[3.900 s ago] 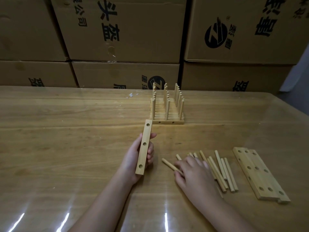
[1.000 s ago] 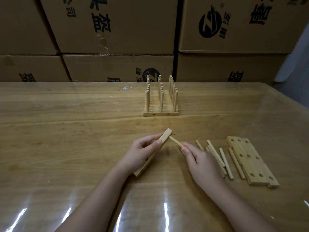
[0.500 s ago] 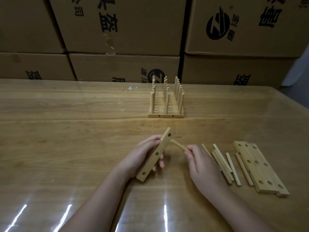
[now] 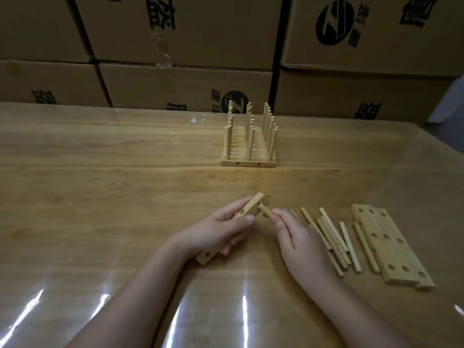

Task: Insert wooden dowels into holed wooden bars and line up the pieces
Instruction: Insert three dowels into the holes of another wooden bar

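The bench (image 4: 100,172) is a big light-wood top under a glossy clear sheet, with bright glare streaks (image 4: 244,320) along the near edge. Past the far edge there's a wall of brown cardboard boxes (image 4: 188,33), two rows showing, with black printed characters and a round logo (image 4: 335,23). A little whitish scrap (image 4: 194,121) sits near the far edge. Something pale (image 4: 449,101) pokes in by the far right corner, can't tell what.

One held bar (image 4: 252,203), three flat bars (image 4: 386,244), one held dowel (image 4: 266,211), roughly six loose dowels (image 4: 349,243), one rack (image 4: 248,163).
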